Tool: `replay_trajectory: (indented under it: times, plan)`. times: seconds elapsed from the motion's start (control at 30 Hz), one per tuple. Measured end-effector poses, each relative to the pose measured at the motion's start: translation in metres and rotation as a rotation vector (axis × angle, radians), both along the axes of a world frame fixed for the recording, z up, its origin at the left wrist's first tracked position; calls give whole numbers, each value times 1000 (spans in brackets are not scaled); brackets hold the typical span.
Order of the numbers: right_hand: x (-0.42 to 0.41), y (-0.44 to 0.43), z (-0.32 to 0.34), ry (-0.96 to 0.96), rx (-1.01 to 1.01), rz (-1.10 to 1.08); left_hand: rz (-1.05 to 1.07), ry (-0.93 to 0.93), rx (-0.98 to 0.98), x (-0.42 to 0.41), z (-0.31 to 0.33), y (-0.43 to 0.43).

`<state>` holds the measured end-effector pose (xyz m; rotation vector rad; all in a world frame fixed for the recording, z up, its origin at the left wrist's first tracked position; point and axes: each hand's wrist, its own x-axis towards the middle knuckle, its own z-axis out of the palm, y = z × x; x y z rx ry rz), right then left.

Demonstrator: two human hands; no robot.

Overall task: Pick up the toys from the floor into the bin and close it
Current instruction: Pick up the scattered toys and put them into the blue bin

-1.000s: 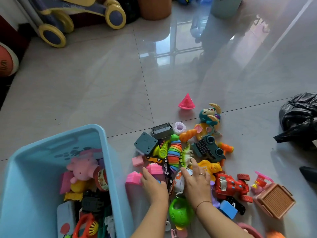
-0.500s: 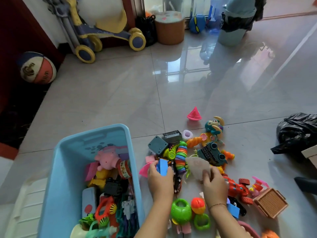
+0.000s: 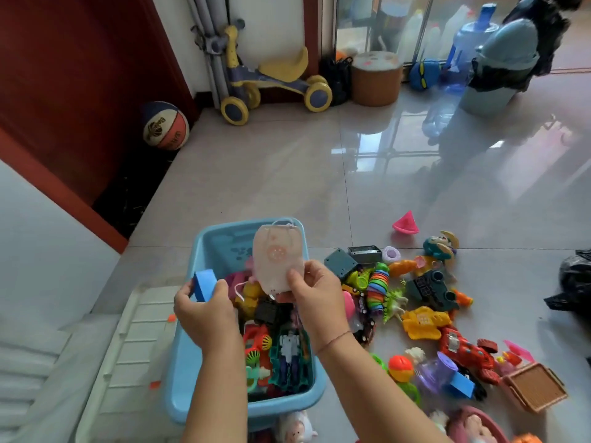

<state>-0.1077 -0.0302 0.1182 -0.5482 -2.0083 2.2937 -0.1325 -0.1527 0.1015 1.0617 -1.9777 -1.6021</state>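
Note:
A light blue bin [image 3: 208,244] stands on the floor, partly filled with toys. My left hand [image 3: 204,311] grips a blue block [image 3: 203,284] over the bin's left rim. My right hand [image 3: 315,295] pinches a pale pink flat toy [image 3: 276,255] with a cord, held upright above the bin. A pile of toys lies on the floor right of the bin: a rainbow slug [image 3: 377,282], a yellow toy [image 3: 422,322], a red car [image 3: 463,350], a dark green toy [image 3: 430,287]. A white lid [image 3: 128,346] lies left of the bin.
A pink cone [image 3: 405,223] sits apart on the tiles. A brown basket toy [image 3: 537,390] lies at the right, a black bag [image 3: 575,279] at the right edge. A ball [image 3: 165,126], a ride-on scooter [image 3: 271,81] and a stool [image 3: 375,78] stand by the far wall.
Both hands lifted from the floor pile and moved left over the bin, the left carrying the blue block, the right the pale pink toy. The view tilted up.

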Motion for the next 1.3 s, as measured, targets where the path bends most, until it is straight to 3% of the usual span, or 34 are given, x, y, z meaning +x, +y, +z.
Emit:
replay_trajectory:
  times: [0.13, 0.23, 0.33, 0.43, 0.53, 0.63, 0.7, 0.8, 1.03, 1.3]
  plan:
    - [12, -16, -39, -183, 389, 209, 103, -93, 10, 1, -13, -20]
    - [28, 5, -60, -105, 494, 8, 22, -77, -25, 5, -14, 0]
    - [44, 52, -90, -113, 594, -201, -260, -8, -84, 17, -14, 51]
    - [67, 107, -132, -365, 651, -282, -682, 59, -158, 43, -33, 112]
    - [92, 145, -173, -578, 793, -36, -999, -30, -262, 69, -82, 158]
    - [109, 160, -199, -663, 941, 325, -1107, -346, -310, 85, -142, 176]
    - [114, 167, -209, -697, 958, 386, -1163, -556, -370, 93, -173, 176]
    - [114, 172, -223, -662, 1026, 422, -1240, -706, -468, 93, -199, 174]
    - [99, 165, -246, -650, 1011, 532, -1385, -762, -560, 72, -226, 191]
    - [101, 168, -253, -679, 779, 323, -1525, -800, -717, 77, -231, 188]
